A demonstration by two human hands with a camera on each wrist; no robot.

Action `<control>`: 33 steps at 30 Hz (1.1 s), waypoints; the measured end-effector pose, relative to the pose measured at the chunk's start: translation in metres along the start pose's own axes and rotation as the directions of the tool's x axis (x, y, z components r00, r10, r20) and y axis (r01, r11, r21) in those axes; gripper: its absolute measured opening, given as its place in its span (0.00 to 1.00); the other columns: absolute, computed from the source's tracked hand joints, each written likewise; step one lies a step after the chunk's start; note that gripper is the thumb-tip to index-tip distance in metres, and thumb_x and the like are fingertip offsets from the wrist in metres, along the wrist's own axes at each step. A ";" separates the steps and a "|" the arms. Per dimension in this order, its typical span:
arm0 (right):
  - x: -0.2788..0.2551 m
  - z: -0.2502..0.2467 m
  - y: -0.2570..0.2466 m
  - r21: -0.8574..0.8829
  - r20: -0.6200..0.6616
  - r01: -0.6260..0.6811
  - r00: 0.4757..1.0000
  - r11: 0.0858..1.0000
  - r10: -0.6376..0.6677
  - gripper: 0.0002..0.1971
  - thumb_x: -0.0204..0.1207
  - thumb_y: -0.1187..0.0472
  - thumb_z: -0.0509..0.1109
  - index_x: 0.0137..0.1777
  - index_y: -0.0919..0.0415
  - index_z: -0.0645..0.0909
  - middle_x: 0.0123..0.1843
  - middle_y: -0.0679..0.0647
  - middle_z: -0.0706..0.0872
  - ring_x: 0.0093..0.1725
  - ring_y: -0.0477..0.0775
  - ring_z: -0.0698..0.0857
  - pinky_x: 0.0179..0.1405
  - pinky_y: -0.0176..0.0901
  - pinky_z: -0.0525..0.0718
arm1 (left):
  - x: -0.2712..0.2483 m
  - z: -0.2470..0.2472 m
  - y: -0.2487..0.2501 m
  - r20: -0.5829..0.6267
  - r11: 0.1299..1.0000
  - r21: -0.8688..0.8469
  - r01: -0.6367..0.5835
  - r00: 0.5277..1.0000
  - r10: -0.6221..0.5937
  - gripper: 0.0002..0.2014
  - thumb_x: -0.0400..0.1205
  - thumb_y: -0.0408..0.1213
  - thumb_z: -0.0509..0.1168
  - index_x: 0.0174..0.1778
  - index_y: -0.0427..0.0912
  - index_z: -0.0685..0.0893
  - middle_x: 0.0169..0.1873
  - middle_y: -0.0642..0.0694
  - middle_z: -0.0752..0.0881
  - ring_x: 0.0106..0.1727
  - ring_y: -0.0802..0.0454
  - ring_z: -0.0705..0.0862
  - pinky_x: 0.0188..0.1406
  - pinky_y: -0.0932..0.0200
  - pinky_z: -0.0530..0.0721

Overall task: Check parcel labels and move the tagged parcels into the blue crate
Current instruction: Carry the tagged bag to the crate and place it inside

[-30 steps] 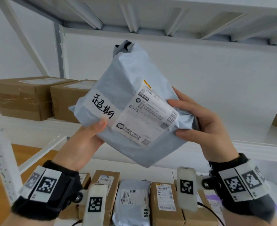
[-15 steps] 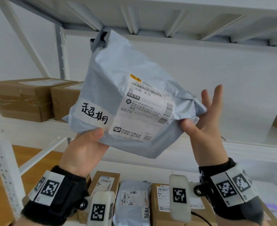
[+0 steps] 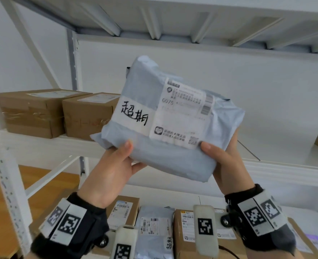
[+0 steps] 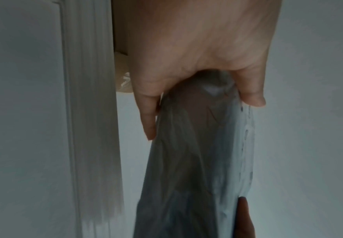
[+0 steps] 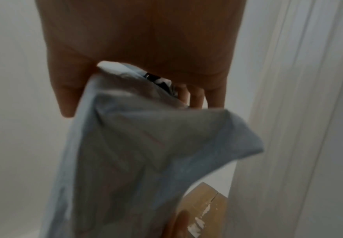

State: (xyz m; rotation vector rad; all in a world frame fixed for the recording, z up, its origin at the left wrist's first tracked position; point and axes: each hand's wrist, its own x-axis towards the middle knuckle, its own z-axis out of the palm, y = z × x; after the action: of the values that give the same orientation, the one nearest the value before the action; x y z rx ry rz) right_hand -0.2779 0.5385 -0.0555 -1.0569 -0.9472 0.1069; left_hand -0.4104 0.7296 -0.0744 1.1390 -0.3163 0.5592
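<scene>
Left hand (image 3: pixel 109 171): thumb on front, fingers behind, pinching bag's (image 3: pixel 173 128) lower left corner. Bag: raised before the shelf (image 3: pixel 285 157), tag (image 3: pixel 134 115) leftward, long axis spanning both hands. Right hand (image 3: pixel 223 161): pinching lower right corner (crate unseen).

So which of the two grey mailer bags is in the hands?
The upper grey bag, gripped by left hand and right hand; the other bag lies among boxes below.

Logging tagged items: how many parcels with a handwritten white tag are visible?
2: the grey plastic mailer bag held up in both hands, and another grey mailer lying among boxes on the lower shelf. Others may be hidden.
</scene>
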 end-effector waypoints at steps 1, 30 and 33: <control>0.000 -0.002 -0.002 0.029 -0.023 -0.010 1.000 1.000 0.010 0.47 0.61 0.63 0.76 0.80 0.48 0.58 0.75 0.54 0.76 0.71 0.58 0.79 0.63 0.60 0.83 | 0.000 -0.003 0.003 -0.032 1.000 0.011 -0.003 0.999 0.003 0.48 0.59 0.54 0.83 0.77 0.59 0.71 0.72 0.45 0.79 0.72 0.43 0.79 0.63 0.42 0.83; -0.001 -0.010 -0.013 -0.059 -0.115 -0.085 0.990 0.995 0.078 0.55 0.36 0.32 0.84 0.62 0.54 0.66 0.62 0.56 0.79 0.48 0.48 0.90 0.40 0.38 0.87 | 0.009 -0.009 0.025 0.029 0.950 0.304 0.077 0.996 -0.090 0.57 0.52 0.52 0.85 0.78 0.70 0.64 0.64 0.53 0.85 0.62 0.49 0.86 0.47 0.54 0.89; -0.002 -0.012 -0.011 -0.091 -0.104 -0.088 0.992 0.992 0.078 0.51 0.42 0.31 0.83 0.64 0.53 0.70 0.65 0.58 0.81 0.56 0.54 0.88 0.48 0.46 0.88 | 0.010 -0.008 0.022 0.004 0.947 0.318 0.037 0.999 -0.040 0.50 0.59 0.46 0.76 0.78 0.68 0.63 0.61 0.55 0.87 0.59 0.52 0.87 0.44 0.57 0.88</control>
State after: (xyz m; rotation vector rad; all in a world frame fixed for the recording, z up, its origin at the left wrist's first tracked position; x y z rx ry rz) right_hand -0.2746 0.5235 -0.0499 -1.1799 -0.8244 0.0772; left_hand -0.4152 0.7459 -0.0553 1.4575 -0.2158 0.5835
